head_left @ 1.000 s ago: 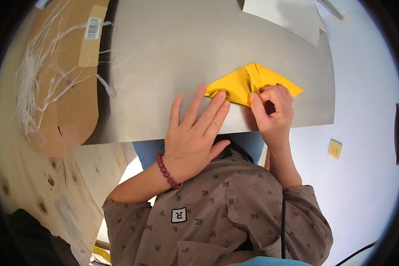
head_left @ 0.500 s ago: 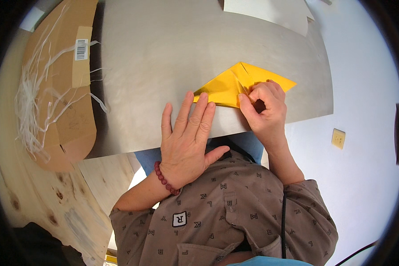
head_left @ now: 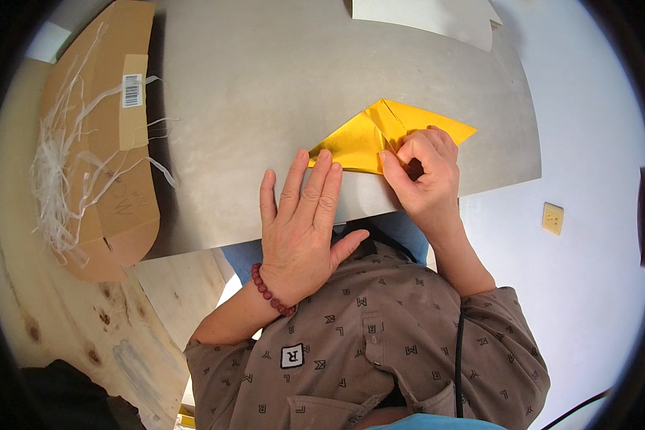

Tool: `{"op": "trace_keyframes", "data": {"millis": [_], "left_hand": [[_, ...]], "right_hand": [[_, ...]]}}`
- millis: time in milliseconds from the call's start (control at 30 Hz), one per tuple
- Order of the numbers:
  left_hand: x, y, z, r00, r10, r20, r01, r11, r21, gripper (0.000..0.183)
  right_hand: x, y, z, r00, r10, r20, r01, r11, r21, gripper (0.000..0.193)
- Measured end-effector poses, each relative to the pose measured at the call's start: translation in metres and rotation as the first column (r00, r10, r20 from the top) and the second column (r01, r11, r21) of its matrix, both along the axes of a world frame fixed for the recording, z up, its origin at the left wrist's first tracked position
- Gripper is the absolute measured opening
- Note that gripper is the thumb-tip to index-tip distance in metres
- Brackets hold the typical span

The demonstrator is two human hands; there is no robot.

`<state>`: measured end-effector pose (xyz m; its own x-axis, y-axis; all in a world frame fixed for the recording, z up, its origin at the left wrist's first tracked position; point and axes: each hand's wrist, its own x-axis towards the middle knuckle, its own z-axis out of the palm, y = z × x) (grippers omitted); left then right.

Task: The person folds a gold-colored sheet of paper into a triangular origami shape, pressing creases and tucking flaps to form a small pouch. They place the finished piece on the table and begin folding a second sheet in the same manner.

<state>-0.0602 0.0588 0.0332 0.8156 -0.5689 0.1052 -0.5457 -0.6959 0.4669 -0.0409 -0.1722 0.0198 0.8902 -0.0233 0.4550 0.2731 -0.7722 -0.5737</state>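
Observation:
A shiny gold sheet of paper (head_left: 358,143), folded into a broad triangular shape, lies on the grey metal tabletop (head_left: 251,93). A crease runs down from its top point, and its right corner sticks out past my right hand. My left hand (head_left: 297,222) is spread flat, with its middle fingertips resting on the paper's left corner and the thumb held out to the side. Thumb and forefinger of my right hand (head_left: 430,172) are curled into a pinch at the fold near the paper's lower middle edge. The paper beneath that hand is partly hidden.
A brown cardboard box (head_left: 125,165) with a barcode label stands at the left, white plastic strands (head_left: 54,158) draped over it. White sheets (head_left: 430,18) lie at the table's far edge. A white wall with an outlet (head_left: 552,218) is at the right.
The view has shifted slightly. Both hands keep nearly the same places on the gold paper; its left part now looks smoother and brighter.

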Motion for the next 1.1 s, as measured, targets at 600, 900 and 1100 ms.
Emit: {"op": "trace_keyframes", "data": {"millis": [600,900,1100], "left_hand": [[-0.0019,-0.0018,-0.0028,0.999,0.011,0.034,-0.012,1.000,0.025,0.094],[-0.0030,-0.0043,-0.0042,0.998,0.026,0.059,-0.026,1.000,0.004,0.093],[-0.0033,-0.0023,-0.0075,0.995,0.035,0.096,-0.036,0.999,0.018,0.090]], "right_hand": [[-0.0008,0.0005,0.0004,1.000,0.008,0.006,-0.008,1.000,0.014,0.028],[-0.0052,-0.0026,0.0009,1.000,-0.004,-0.024,0.002,0.997,-0.077,0.031],[-0.0090,0.0001,-0.0004,1.000,0.015,-0.025,-0.018,0.993,-0.114,0.038]]}}
